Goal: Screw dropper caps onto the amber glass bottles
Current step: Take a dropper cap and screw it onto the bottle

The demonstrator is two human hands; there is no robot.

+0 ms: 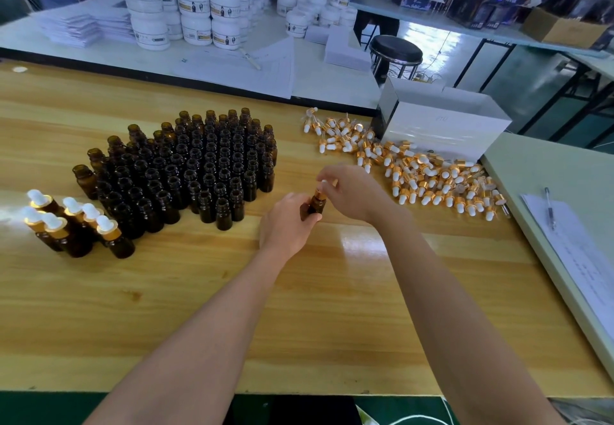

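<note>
My left hand [286, 223] grips a small amber glass bottle [316, 204] above the wooden table [199, 308]. My right hand [352, 192] pinches a gold-collared dropper cap [323, 188] with a white bulb, seated on that bottle's neck. A large block of open amber bottles [199, 165] stands to the left. Several capped bottles [73, 225] stand in a cluster at the far left. A pile of loose dropper caps [428, 172] lies to the right, past my right hand.
A white cardboard box [442, 122] sits behind the cap pile. A pale board with papers and a pen [549, 207] lies along the right edge. White jars [199, 16] and paper stacks fill the white table beyond. A black stool [395, 51] stands in the aisle.
</note>
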